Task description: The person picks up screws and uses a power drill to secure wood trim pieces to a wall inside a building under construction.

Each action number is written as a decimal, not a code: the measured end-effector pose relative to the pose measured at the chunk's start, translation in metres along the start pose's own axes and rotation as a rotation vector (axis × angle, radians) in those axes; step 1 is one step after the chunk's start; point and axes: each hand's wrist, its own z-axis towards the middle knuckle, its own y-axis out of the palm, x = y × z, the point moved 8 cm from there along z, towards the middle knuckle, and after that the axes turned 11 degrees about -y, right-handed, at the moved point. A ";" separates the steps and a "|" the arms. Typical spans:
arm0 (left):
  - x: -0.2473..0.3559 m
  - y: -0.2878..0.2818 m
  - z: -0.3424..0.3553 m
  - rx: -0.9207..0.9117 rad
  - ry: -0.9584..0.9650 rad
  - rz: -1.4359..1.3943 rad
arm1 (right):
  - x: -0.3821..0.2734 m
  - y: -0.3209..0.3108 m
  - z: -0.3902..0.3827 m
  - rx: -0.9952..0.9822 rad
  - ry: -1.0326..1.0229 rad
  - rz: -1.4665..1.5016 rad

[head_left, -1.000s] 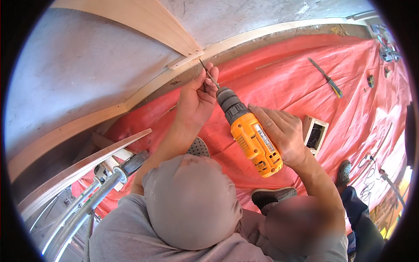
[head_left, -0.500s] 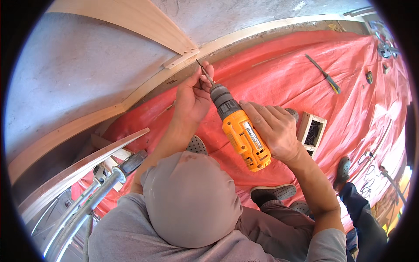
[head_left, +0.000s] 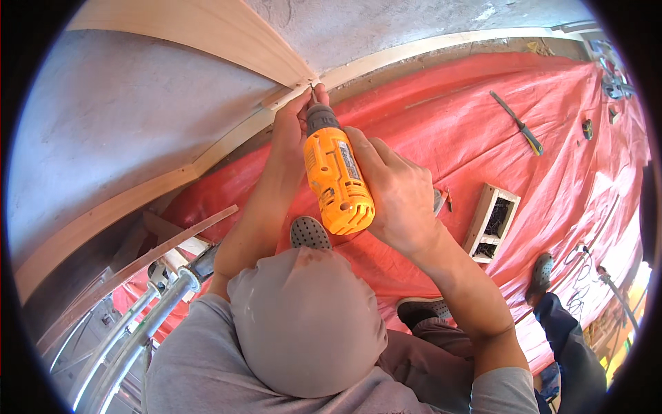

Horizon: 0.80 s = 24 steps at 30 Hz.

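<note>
An orange and black cordless power drill [head_left: 338,176] points up at the wood, its handle hidden under my right hand [head_left: 400,193], which is wrapped round it. Around the drill's thin bit [head_left: 312,95], just ahead of the black chuck, the fingers of my left hand [head_left: 296,110] are pinched close. What sits between those fingertips is too small to make out. The bit's tip meets the joint where a wide wooden board [head_left: 255,48] comes down to a narrow wooden strip [head_left: 386,56] along the wall's foot. A short wood block [head_left: 276,99] lies beside that joint.
Red sheeting [head_left: 441,124] covers the floor. On it lie a handsaw [head_left: 525,131], a tape measure [head_left: 587,129] and a wooden box [head_left: 471,238] with dark small pieces inside. Metal poles [head_left: 148,328] and a loose board [head_left: 138,276] stand at left; another person's leg [head_left: 569,338] is at lower right.
The drill has moved up and left with my right hand and now points more steeply at the wood. Its bit tip has reached the joint. My left fingers have moved up with it.
</note>
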 end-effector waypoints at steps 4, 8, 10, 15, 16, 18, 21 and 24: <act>0.004 0.004 0.007 0.033 0.001 -0.003 | 0.004 0.002 0.007 0.015 0.000 -0.038; 0.011 -0.001 0.012 0.019 0.023 0.039 | 0.005 0.006 0.012 0.017 0.004 -0.037; 0.011 -0.001 0.012 0.040 0.037 0.033 | 0.007 0.006 0.014 0.020 0.017 -0.026; 0.010 0.001 0.009 0.117 0.031 -0.003 | 0.006 0.009 0.019 0.035 0.077 0.001; 0.012 0.002 0.011 0.119 0.029 -0.002 | 0.004 0.010 0.021 0.038 0.082 -0.012; 0.010 0.002 0.004 0.058 0.014 -0.033 | -0.003 0.013 0.027 0.046 0.093 -0.038; 0.018 -0.002 0.007 0.049 0.012 0.028 | -0.013 0.014 0.035 -0.004 0.145 -0.036; 0.007 0.024 -0.020 0.146 0.097 0.005 | -0.009 0.010 0.037 -0.009 0.203 -0.005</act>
